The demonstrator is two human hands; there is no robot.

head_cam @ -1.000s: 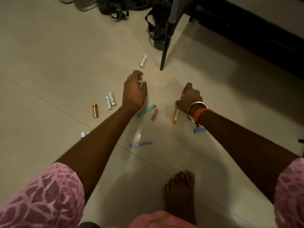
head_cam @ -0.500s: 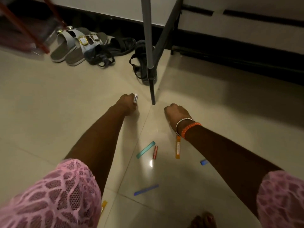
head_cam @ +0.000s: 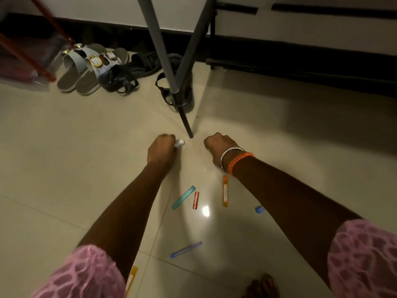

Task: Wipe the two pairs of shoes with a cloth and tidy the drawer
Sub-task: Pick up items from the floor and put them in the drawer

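The left hand (head_cam: 161, 149) is holding a small white tube (head_cam: 179, 143); the teal stick (head_cam: 183, 197) is lying just behind it, so pick gently

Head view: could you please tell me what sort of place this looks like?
Probably a room in a home: a tiled floor, grey buckled sandals and black sandals parked by the wall, and a tripod-like stand.

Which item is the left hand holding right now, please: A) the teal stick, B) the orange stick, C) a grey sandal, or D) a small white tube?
D: the left hand curls round a small white tube, whose end pokes out beside the fingers.
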